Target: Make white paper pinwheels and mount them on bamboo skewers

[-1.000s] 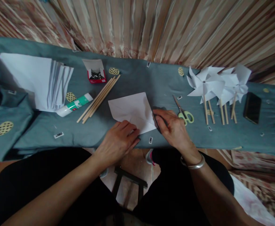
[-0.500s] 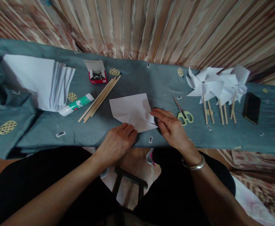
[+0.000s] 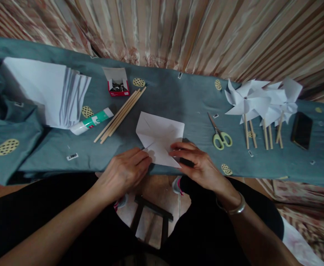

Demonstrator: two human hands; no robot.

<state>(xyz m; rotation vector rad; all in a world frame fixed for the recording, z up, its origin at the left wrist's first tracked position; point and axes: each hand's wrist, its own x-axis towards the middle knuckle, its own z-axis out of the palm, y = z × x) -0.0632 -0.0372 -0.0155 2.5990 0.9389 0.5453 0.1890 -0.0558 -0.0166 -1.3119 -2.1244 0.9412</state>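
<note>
A white square of paper (image 3: 160, 127) with slits cut inward from its corners lies at the table's near edge, turned at a slant. My left hand (image 3: 127, 168) has its fingers pinched on the paper's near left edge. Over the near right side, my right hand (image 3: 198, 162) touches the sheet with bent fingertips, its thumb spread apart by the lowest corner. Scissors (image 3: 219, 136) with green handles lie to the right of that hand.
Wooden sticks (image 3: 123, 116), a glue tube (image 3: 92, 121), an open red box of small metal pieces (image 3: 119, 88) and a paper stack (image 3: 37, 90) lie left. Several paper pinwheels (image 3: 250, 98) on sticks and a phone (image 3: 302, 130) lie right, on the teal cloth (image 3: 195, 99).
The paper has turned clockwise and come slightly closer to me. My left hand has shifted left, and my right hand has drawn nearer, its fingers now more bent.
</note>
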